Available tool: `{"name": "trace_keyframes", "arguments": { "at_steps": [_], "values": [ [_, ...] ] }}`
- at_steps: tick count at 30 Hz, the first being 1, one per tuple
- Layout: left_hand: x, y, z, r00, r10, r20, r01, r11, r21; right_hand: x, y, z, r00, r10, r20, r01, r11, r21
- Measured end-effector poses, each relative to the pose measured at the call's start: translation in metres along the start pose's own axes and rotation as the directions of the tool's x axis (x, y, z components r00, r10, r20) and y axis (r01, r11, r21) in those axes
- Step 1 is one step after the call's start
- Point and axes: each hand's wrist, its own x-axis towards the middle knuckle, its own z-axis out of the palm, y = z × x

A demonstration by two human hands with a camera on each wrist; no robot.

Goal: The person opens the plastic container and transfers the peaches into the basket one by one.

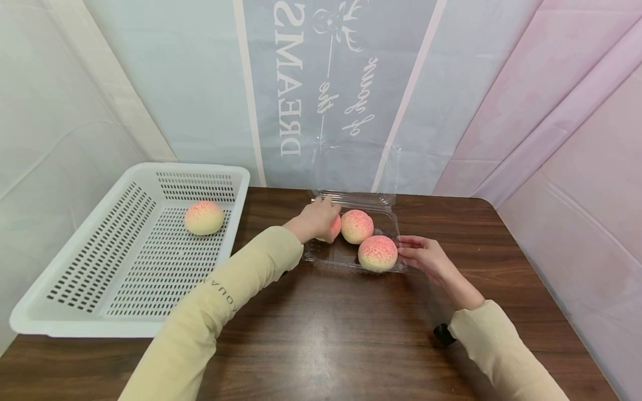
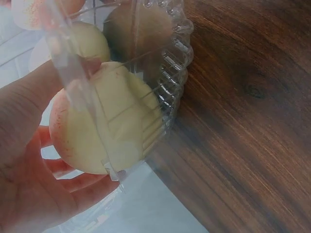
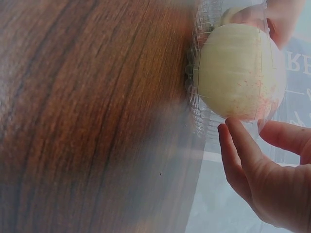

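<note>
A clear plastic clamshell box lies on the table with its lid standing up behind it. Inside, a pink-and-cream peach sits at the middle and another peach at the front right. My left hand reaches into the box's left part and grips a third peach, its thumb above and fingers curled round the far side. At the right end, my right hand holds the box by its side wall, thumb at the rim and fingers against the outside.
A white perforated basket stands at the left with one peach in it. The dark wooden table extends in front of the box. A printed curtain hangs right behind the table.
</note>
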Motion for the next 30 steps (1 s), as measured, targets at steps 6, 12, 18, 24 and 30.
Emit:
{"name": "trace_keyframes", "arguments": {
  "at_steps": [6,12,18,24,30],
  "values": [
    [0.0012,0.0015,0.0013,1.0,0.007,0.011,-0.007,1.0,0.012,0.0006,0.001,-0.0008,1.0,0.001,-0.002,-0.001,1.0,-0.007],
    [0.0012,0.0012,0.0016,1.0,0.003,0.004,-0.003,1.0,0.027,0.0009,0.0018,-0.0009,1.0,0.002,-0.003,-0.002,1.0,-0.008],
    [0.002,0.0017,0.0031,1.0,0.009,0.016,-0.01,0.998,0.065,0.0007,0.0018,-0.0011,1.0,-0.005,0.003,0.005,1.0,-0.009],
    [0.0024,0.0009,0.0034,1.0,0.008,0.019,-0.009,0.998,0.068,0.001,0.0021,-0.0013,1.0,-0.005,0.009,0.005,1.0,-0.008],
    [0.0006,-0.0016,-0.0002,1.0,0.006,0.009,-0.007,1.0,0.025,0.0016,0.0022,-0.0017,1.0,-0.013,0.013,0.013,1.0,-0.005]
  ]
}}
